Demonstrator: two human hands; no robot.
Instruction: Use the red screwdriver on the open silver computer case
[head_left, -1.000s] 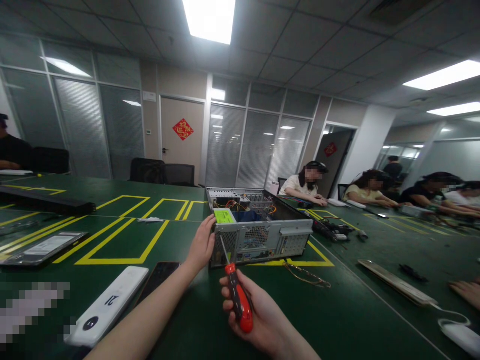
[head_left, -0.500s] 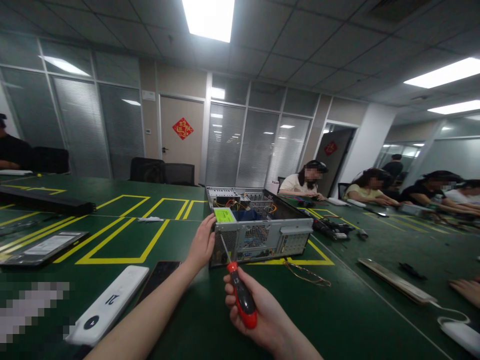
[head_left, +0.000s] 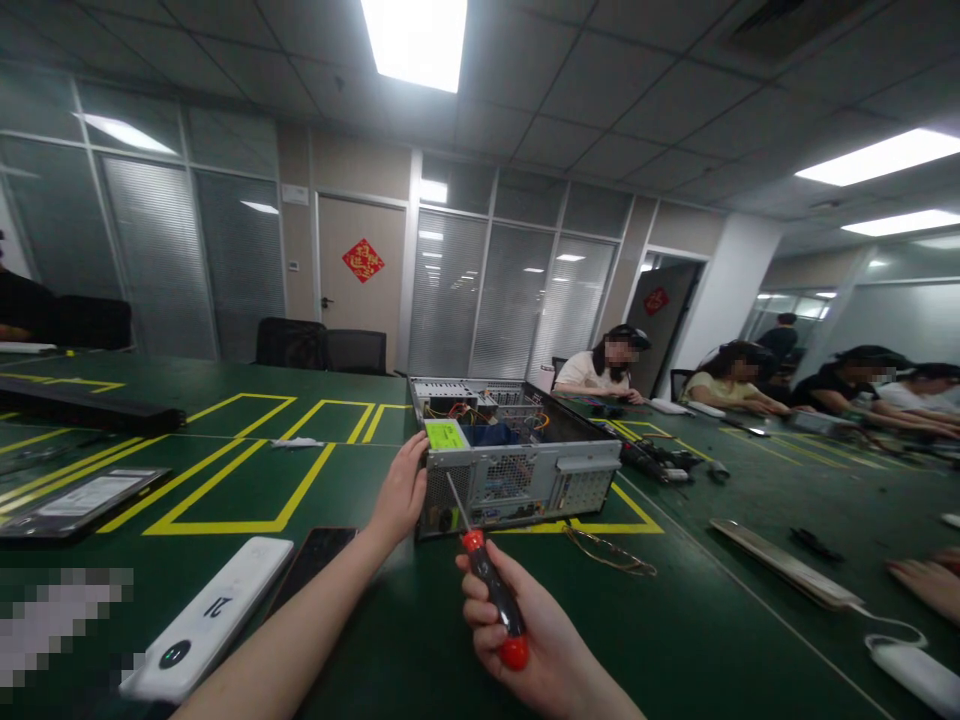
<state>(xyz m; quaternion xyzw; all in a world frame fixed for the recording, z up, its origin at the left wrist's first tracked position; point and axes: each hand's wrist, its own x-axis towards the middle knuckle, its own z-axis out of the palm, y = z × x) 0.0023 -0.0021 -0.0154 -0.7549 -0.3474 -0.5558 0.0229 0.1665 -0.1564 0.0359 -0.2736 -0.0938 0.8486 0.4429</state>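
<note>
A desktop computer case (head_left: pixel 525 478) lies on its side with its top side uncovered, showing coloured wires and a power supply with a bright green label (head_left: pixel 445 434) in the near left corner. My left hand (head_left: pixel 399 490) rests against that corner, fingers stretched along the case's left side. In my right hand (head_left: pixel 517 610) is a screwdriver (head_left: pixel 496 590) with a red and black handle, fingers wrapped round it. Its shaft points up and away, the tip in front of the perforated metal panel at the left. Whether the tip touches the panel I cannot tell.
Left of the case lie a white device marked 21 (head_left: pixel 217 615), a dark flat phone-like slab (head_left: pixel 315 560) and a hard drive (head_left: pixel 97 500). To the right are a loose wire bundle (head_left: pixel 611 550), a pale bar (head_left: pixel 780 563) and another person's hand (head_left: pixel 930 585). Several people sit farther off.
The screwdriver and my right hand have shifted slightly right and down relative to the case, the tip moving a little right across the panel. My left hand stays at the corner.
</note>
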